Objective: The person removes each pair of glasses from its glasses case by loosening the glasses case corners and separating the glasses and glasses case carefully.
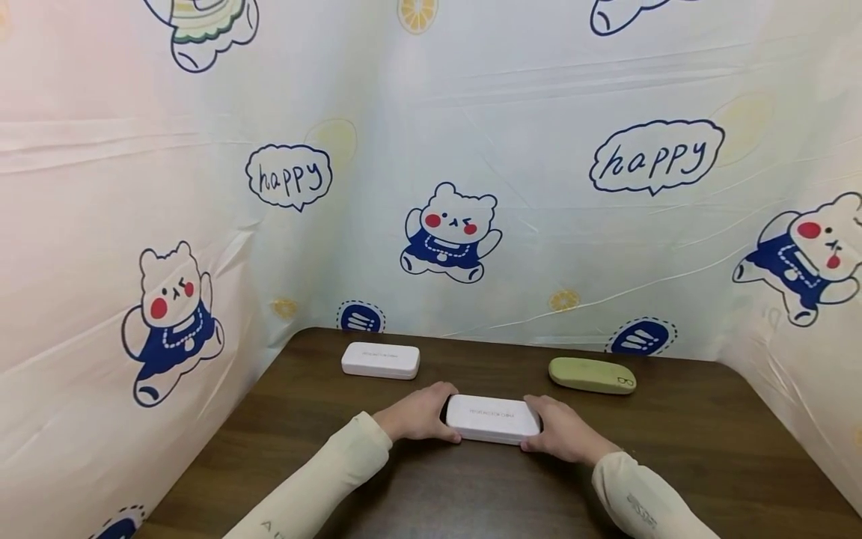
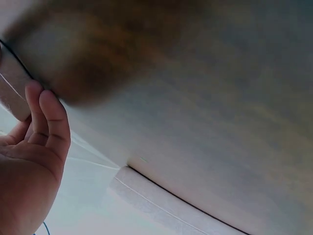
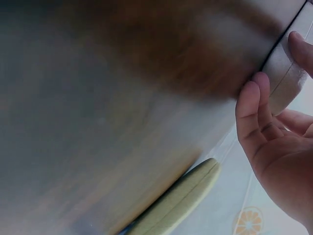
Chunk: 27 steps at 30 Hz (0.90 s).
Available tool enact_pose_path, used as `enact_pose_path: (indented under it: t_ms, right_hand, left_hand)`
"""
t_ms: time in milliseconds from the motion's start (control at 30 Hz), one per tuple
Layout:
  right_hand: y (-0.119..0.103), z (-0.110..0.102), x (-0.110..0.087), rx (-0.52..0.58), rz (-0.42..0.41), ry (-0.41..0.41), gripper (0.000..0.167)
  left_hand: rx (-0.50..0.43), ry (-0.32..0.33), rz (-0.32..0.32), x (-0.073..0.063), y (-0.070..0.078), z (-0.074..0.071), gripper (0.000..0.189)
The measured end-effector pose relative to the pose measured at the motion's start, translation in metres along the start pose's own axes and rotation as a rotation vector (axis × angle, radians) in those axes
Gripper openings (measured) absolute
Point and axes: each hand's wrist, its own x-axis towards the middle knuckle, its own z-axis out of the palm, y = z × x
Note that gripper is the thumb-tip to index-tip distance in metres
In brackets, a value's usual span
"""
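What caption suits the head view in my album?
Left grip and right grip hold a white case by its ends; another white case and a green case lie beyond.

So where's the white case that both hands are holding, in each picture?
Head: the white case is in the lower part, a little right of centre, between the left hand and right hand.
Left wrist: it is at the left edge, in the upper half, cut off by the picture's edge.
Right wrist: it is at the upper right, also cut off.
Shared landmark: the brown table shows in all three.
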Motion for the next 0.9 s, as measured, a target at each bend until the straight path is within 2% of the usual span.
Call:
enact_pose_path:
  t_ms: [400, 900]
  right_hand:
    - [-0.011, 0.003, -0.023, 0.009, -0.048, -0.009, 0.083]
    - [-0.021, 0.004, -0.04, 0.014, -0.106, -0.04, 0.081]
  left_hand:
    - [-0.013, -0.037, 0.044, -0.023, 0.008, -0.003, 0.072]
    - [-0.026, -0.051, 0.105, -0.043, 0.012, 0.0, 0.067]
